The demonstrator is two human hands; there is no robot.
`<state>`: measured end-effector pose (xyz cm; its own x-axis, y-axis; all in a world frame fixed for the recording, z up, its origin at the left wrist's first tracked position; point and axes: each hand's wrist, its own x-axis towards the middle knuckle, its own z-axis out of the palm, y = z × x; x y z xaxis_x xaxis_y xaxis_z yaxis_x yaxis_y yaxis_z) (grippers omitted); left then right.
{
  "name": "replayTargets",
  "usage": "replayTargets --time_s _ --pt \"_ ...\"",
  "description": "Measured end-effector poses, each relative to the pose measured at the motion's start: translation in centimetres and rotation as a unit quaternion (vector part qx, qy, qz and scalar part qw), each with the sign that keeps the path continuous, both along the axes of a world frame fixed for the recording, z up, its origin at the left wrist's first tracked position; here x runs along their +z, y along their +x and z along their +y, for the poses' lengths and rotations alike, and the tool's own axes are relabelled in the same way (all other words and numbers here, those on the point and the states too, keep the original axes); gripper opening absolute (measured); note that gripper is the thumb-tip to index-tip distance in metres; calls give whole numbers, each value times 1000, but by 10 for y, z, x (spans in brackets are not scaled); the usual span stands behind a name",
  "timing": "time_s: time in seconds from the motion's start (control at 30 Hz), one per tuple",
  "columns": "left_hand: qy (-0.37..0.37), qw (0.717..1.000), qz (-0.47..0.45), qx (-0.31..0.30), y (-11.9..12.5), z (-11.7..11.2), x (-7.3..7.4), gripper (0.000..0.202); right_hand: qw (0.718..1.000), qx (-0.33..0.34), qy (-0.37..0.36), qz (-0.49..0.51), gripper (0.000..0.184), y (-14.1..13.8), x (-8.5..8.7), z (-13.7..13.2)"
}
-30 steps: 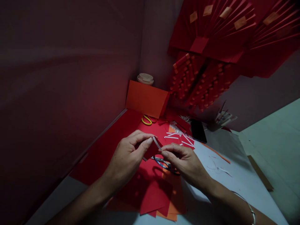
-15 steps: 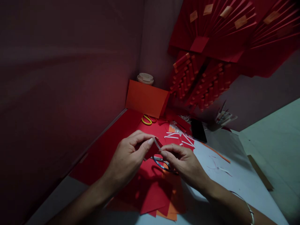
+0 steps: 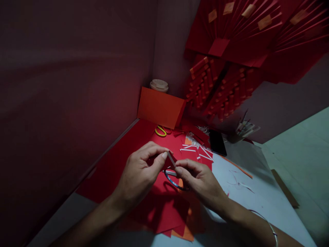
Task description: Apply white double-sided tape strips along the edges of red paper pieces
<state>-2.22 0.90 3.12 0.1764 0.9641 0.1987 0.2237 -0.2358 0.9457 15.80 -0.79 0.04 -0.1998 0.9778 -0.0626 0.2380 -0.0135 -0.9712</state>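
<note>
Closer together now, my left hand [image 3: 138, 173] and right hand [image 3: 203, 181] clamp their fingers on a thin, white-edged red paper piece [image 3: 171, 160].

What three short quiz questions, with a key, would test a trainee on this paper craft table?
1. True or false: the yellow-handled scissors lie on the red paper, beyond the hands, and no hand touches them.
2. What do the left hand and the right hand pinch between them? A: a glue bottle. B: a red paper piece with a white strip. C: a pencil.
3. Fill the gap: behind the leaning orange sheet, in the corner, stands a lidded ___.
Key: 1 true; 2 B; 3 cup.
</note>
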Motion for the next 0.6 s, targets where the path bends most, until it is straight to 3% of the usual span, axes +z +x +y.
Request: replayTargets --time_s 0.23,0.47,0.6 --pt "47 998 30 33 -1 0 -1 16 992 8 -97 80 35 -3 4 -4" --pt "54 995 39 71 -3 1 -2 17 993 -11 -89 73 29 -4 7 -8" --pt "44 995 44 79 -3 1 1 18 998 -26 -49 32 25 -3 4 -11"
